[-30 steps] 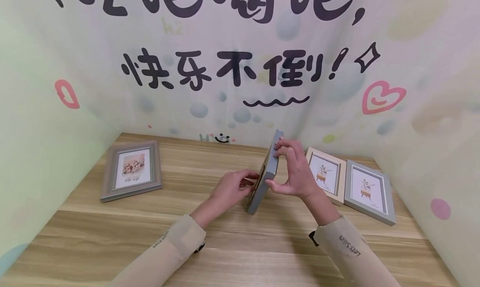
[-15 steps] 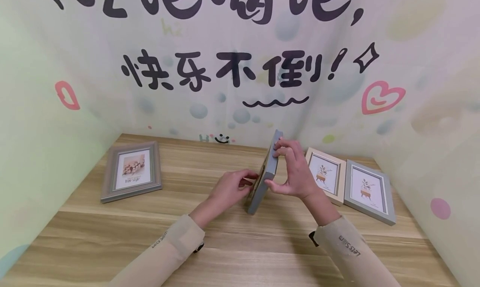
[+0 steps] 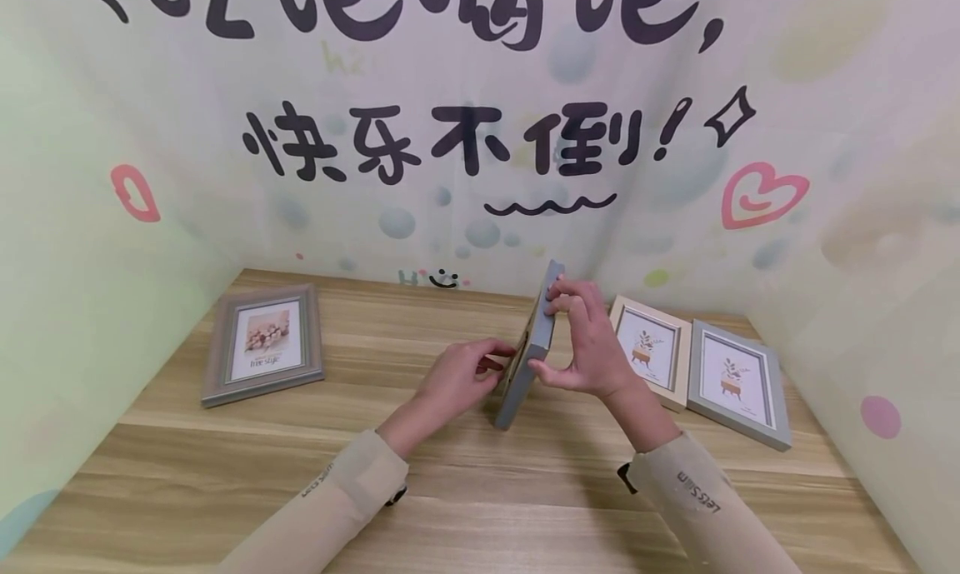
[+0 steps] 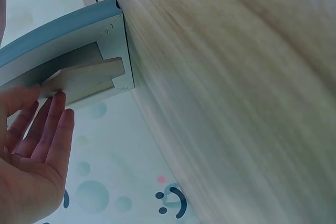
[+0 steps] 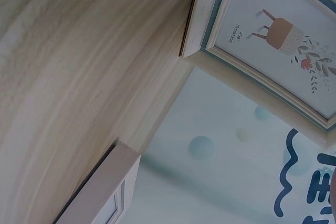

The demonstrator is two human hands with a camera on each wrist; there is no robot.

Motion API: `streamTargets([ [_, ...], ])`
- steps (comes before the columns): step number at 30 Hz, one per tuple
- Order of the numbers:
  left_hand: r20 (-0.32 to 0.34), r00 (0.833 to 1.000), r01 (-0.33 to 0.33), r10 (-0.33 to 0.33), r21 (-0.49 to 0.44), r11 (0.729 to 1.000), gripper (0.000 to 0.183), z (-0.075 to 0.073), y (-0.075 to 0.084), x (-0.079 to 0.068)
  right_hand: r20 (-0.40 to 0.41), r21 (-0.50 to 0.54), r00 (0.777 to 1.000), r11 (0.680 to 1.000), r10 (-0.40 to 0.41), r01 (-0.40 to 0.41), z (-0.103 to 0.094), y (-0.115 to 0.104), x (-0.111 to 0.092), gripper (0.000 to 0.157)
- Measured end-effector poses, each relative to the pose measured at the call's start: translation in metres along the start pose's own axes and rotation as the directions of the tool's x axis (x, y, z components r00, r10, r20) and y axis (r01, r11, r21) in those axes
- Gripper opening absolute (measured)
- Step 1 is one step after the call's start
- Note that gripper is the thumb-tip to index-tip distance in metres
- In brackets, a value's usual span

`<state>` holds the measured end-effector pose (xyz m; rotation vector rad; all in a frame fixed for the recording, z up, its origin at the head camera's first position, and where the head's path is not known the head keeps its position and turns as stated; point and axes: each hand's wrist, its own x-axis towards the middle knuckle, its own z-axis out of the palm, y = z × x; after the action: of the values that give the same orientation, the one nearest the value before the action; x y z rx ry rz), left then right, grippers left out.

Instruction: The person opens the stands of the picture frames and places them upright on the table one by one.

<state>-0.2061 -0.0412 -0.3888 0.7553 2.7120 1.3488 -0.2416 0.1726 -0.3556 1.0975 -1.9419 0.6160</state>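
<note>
The held picture frame (image 3: pixel 537 341) is in the middle of the counter (image 3: pixel 225 474), tilted on edge, its lower edge seemingly resting on the wood-grain top. The right hand (image 3: pixel 591 341), at its 3 o'clock, grips it by the side, thumb below and fingers above. The left hand (image 3: pixel 463 374), at 8 o'clock, is behind it, thumb and fingertips appearing to pinch the end of a flap (image 4: pixel 86 77) standing out from the back.

The frame could topple toward 9 o'clock if the right hand slackened, since it leans on a narrow edge. Forcing the flap too wide might strain its joint, which is hidden; a slip of the pinch could let it snap back onto the fingertips. A careless swing toward 3 o'clock could knock the beige frame (image 3: pixel 651 349) and the grey frame (image 3: pixel 739 382) next to it.

The flap looks like thin, stiff, straight-edged board. The held frame is a smooth blue-grey rectangle with a mitred corner. At 9 o'clock, well apart, lies a brown frame (image 3: pixel 264 343) with a broad, stepped, wood-look rim. The wall (image 3: pixel 360 241) behind resembles softly creased printed cloth.
</note>
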Motion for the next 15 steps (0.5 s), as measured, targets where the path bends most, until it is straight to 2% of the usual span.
streamTargets([
  [8, -0.013, 1.0, -0.021, 0.022, 0.039, 0.999, 0.039, -0.0016, 0.0012, -0.0019, 0.021, 0.001, 0.999, 1.0, 0.028, -0.028, -0.0005, -0.0015, -0.0007, 0.073],
  [15, -0.018, 0.999, -0.044, 0.046, 0.084, 0.995, 0.044, -0.0026, 0.0022, -0.0032, 0.012, -0.002, 1.0, 1.0, 0.02, -0.02, -0.0002, -0.0012, 0.0, 0.073],
])
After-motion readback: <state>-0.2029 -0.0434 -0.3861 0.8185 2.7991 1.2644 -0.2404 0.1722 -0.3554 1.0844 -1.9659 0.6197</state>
